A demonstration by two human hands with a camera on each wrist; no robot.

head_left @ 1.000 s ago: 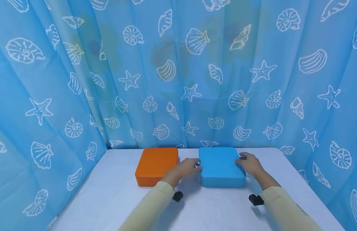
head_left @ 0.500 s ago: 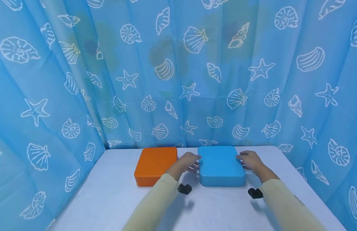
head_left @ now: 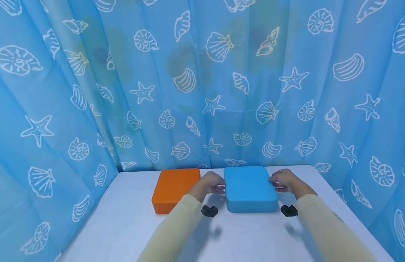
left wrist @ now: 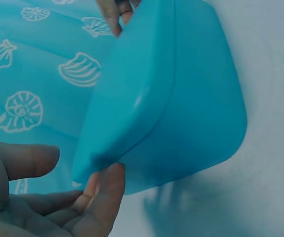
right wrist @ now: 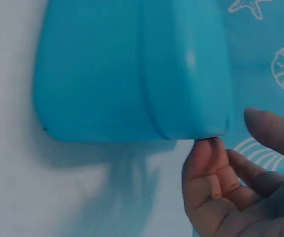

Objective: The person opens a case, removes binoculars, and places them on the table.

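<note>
A blue lidded box [head_left: 249,189] stands on the table between my two hands. My left hand [head_left: 211,183] is at its left side; in the left wrist view the fingertips [left wrist: 113,173] touch it at the lid [left wrist: 132,106] seam, while the thumb [left wrist: 40,160] is held apart. My right hand [head_left: 285,179] is at the opposite side. There the fingertips [right wrist: 209,148] touch the lid's side from below in the right wrist view, with the thumb [right wrist: 267,126] off the box. The lid sits on the box, a seam line showing along its wall.
An orange box [head_left: 176,189] stands to the left, partly behind my left forearm. Both are on a white-covered table [head_left: 124,218]. A blue shell-print curtain [head_left: 189,109] encloses the back and sides. Dark devices hang at the left wrist [head_left: 209,211] and right wrist [head_left: 289,210].
Both hands have shifted slightly at the box's sides, the left one turning so its fingers point lower. The blue box has stayed on the table, and the head view has moved a little.
</note>
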